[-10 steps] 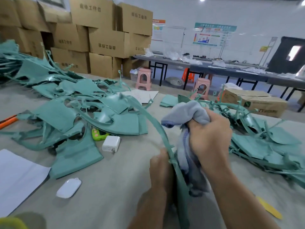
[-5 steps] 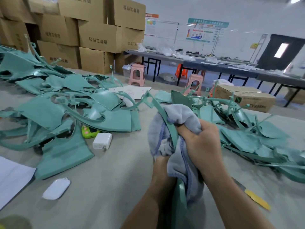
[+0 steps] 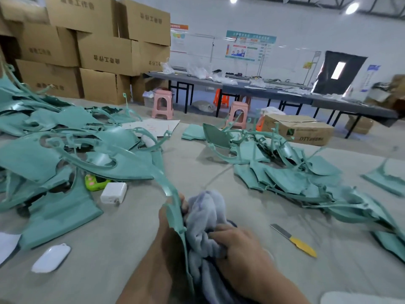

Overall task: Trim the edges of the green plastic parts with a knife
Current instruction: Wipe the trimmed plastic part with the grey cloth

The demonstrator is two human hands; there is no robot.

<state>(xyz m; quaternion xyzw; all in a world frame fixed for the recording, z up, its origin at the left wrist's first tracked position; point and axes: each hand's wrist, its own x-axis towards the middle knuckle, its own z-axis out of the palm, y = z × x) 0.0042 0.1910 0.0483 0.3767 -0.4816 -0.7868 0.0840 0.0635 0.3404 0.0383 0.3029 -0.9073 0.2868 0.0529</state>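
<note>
My left hand [image 3: 167,224] grips a long curved green plastic part [image 3: 175,213] that stands on edge near the table's front. My right hand [image 3: 238,251] clutches a bunched grey-blue cloth [image 3: 207,216] pressed against that part's right side. A knife [image 3: 293,240] with a yellow handle and bare blade lies on the table to the right of my hands, touched by neither. Heaps of green plastic parts lie at the left [image 3: 65,154] and at the right [image 3: 285,172].
On the grey table [image 3: 109,249] lie a white charger block [image 3: 113,193], a white oval device [image 3: 51,258], a green toy-like object [image 3: 94,183] and white paper [image 3: 6,244]. Cardboard boxes [image 3: 105,51] stack at the back left; pink stools [image 3: 162,104] and long tables stand behind.
My right hand has slid the cloth down the green part, from up near its top toward me. The camera tilted, bringing the knife fully into view.
</note>
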